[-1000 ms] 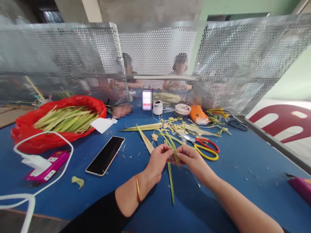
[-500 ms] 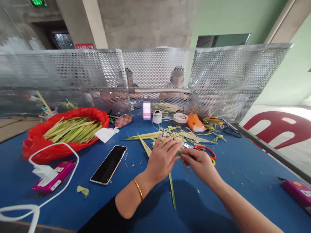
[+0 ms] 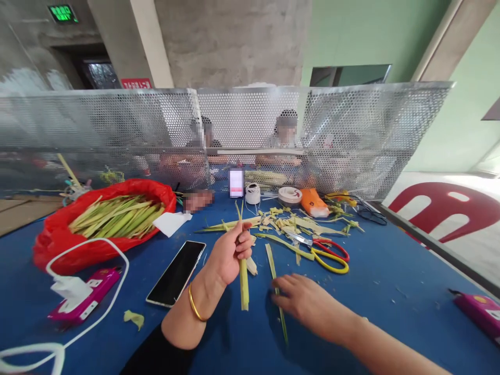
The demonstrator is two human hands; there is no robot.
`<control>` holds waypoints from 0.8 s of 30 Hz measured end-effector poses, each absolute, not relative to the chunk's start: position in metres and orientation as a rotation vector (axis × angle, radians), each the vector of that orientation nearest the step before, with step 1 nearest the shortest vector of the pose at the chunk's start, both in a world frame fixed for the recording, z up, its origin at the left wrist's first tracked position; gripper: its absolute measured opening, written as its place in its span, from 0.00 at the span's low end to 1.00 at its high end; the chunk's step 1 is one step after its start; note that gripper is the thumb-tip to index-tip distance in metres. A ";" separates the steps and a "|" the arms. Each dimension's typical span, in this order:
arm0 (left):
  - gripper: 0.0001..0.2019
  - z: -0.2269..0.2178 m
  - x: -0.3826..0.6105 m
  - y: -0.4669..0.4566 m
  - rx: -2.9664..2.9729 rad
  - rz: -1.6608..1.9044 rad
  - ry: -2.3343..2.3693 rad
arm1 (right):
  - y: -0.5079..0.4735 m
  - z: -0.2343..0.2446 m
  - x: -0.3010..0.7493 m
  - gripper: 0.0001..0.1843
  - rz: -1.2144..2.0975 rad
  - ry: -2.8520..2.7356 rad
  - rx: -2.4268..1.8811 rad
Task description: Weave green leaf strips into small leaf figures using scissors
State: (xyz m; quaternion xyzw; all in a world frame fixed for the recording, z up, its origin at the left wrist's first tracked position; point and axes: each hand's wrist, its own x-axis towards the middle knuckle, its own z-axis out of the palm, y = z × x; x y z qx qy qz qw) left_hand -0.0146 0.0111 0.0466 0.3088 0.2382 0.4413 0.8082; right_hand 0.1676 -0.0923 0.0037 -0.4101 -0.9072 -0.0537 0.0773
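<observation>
My left hand [image 3: 230, 252], with a gold bangle on its wrist, is closed round a yellow-green husk strip [image 3: 244, 289]. The strip stands nearly upright, and its thin split ends rise above the fingers. Lower on the right, my right hand [image 3: 302, 304] is slightly blurred, its fingers apart over a narrow green strip [image 3: 270, 258] on the blue table. Whether they touch that strip is hard to see. Beyond it lie scissors [image 3: 330, 255] with red and yellow handles. A curved pale green strip [image 3: 285, 244] reaches their handles, with husk scraps [image 3: 281, 221] behind.
At the left are a red plastic bag [image 3: 47, 245] of husks, a black phone [image 3: 177, 273] and a purple power strip [image 3: 84, 297] with a white cable. White thread [image 3: 252, 194], a tape roll [image 3: 290, 195] and an orange packet [image 3: 313, 202] stand before a perforated metal screen [image 3: 250, 114]; people sit behind.
My hands have parted. The left has turned upward, holding the husk strip; the right has come down toward the narrow strip on the table. The scissors are now fully in sight.
</observation>
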 end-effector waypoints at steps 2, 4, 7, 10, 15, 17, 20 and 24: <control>0.10 0.039 -0.016 0.016 0.576 0.939 0.510 | -0.090 -0.006 0.160 0.08 -0.301 -2.853 -1.110; 0.10 0.032 -0.016 0.018 0.555 0.938 0.530 | -0.086 -0.010 0.158 0.10 -0.409 -2.906 -1.002; 0.07 0.026 -0.015 0.019 0.571 0.945 0.558 | -0.080 -0.011 0.164 0.11 -0.500 -2.891 -0.870; 0.08 0.023 -0.014 0.016 0.634 0.972 0.596 | -0.076 -0.002 0.170 0.12 -0.365 -2.651 -0.871; 0.12 0.024 -0.004 0.002 0.836 0.884 0.631 | -0.062 0.032 0.161 0.08 0.296 -1.830 -1.303; 0.13 0.024 0.001 -0.006 0.899 0.804 0.570 | -0.054 0.040 0.156 0.09 0.488 -1.637 -1.317; 0.15 0.020 0.007 -0.015 0.991 0.721 0.516 | -0.047 0.035 0.151 0.09 0.443 -1.503 -1.304; 0.15 0.015 0.009 -0.018 1.001 0.776 0.564 | -0.051 0.017 0.149 0.08 0.482 -1.369 -1.311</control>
